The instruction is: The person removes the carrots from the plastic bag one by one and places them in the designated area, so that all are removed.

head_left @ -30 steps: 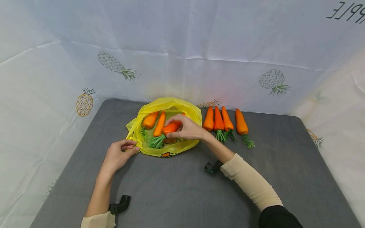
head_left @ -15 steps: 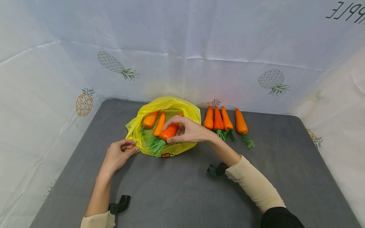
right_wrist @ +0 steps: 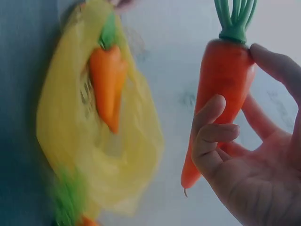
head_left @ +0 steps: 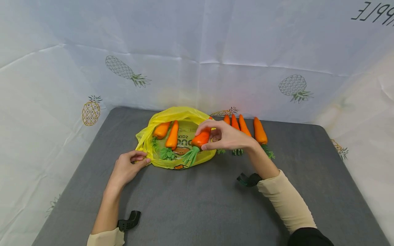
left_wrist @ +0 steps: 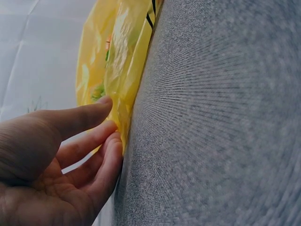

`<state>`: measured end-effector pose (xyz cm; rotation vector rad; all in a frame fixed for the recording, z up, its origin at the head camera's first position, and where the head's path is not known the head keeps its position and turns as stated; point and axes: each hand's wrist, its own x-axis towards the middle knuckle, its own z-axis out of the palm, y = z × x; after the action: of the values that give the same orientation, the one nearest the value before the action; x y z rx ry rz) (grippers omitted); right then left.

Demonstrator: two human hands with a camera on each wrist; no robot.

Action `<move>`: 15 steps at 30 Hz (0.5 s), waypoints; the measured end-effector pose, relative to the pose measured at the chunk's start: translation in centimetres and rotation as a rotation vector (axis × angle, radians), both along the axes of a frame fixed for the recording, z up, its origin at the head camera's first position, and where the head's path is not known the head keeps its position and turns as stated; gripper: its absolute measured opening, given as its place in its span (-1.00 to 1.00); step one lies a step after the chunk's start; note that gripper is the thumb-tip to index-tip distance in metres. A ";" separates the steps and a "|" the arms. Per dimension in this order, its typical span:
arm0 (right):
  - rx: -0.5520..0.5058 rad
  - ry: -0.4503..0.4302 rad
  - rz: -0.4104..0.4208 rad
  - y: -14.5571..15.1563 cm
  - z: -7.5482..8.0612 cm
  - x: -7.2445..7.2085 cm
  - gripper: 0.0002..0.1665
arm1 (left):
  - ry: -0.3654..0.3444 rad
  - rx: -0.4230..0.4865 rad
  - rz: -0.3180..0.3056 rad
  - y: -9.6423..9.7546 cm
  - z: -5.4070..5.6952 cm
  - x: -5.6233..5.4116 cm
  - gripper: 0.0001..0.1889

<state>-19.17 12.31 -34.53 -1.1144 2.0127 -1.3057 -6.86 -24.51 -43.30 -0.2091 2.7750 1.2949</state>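
Note:
My right hand (head_left: 231, 136) grips a red-orange carrot (right_wrist: 225, 75) with green stalks, its fingers and thumb around the body. In the head view this carrot overlaps the right side of the yellow plastic bag (head_left: 181, 111), and in the right wrist view it is apart from the bag. The bag lies with its mouth spread wide. Inside are two orange carrots, a thick one (head_left: 161, 130) and a slimmer one (head_left: 173, 135), with leafy green tops. At the bag's near left edge, my left hand (head_left: 127, 167) pinches the plastic between thumb and fingers.
Right of the bag several carrots lie in a row, partly hidden behind my right hand; the rightmost carrot (head_left: 260, 131) shows best. A grey cloth (head_left: 191, 205) covers the table. Behind it hangs a white curtain (head_left: 184, 41) with pineapple prints.
My right hand has lifted the red-orange carrot off the others in the bag and carried it rightward. A printed patch of the bag now shows. My left hand stays at the bag's edge.

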 end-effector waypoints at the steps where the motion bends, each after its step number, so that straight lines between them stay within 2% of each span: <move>1: 0.001 0.002 -0.006 0.6 0.2 -0.1 -0.56 | 0.000 0.001 0.000 0.0 0.0 0.0 -0.56; 9: 0.008 0.044 -0.085 5.8 0.8 -1.0 -0.57 | -0.006 0.002 0.002 0.1 0.1 0.0 -0.56; 15: 0.018 0.019 -0.151 10.3 0.7 -2.1 -0.58 | -0.010 0.002 -0.002 0.0 0.1 0.0 -0.54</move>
<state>-21.29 22.64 -33.88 -0.9866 2.1544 -1.3515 -6.90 -24.55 -43.21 -0.2124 2.7651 1.2931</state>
